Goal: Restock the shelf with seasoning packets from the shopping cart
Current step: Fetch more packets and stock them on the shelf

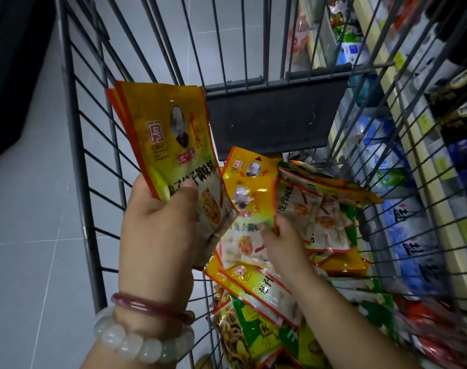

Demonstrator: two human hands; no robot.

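I look down into a grey wire shopping cart (91, 166). My left hand (157, 230) grips a small stack of yellow seasoning packets (168, 139) with red edges, held upright above the cart's left side, thumb across the front packet. My right hand (283, 243) reaches into the cart and pinches the lower edge of another yellow packet (249, 198) that is lifted from the pile. Several more yellow packets (325, 222) lie loose in the cart. The shelf (440, 198) runs along the right, seen through the cart wires.
A dark plastic flap (272, 121) stands at the cart's far end. Green and red snack bags (256, 339) lie under the packets near me. The shelf holds blue and white bags (410, 235) and dark packages (463, 123). Grey tiled floor (27, 235) lies to the left.
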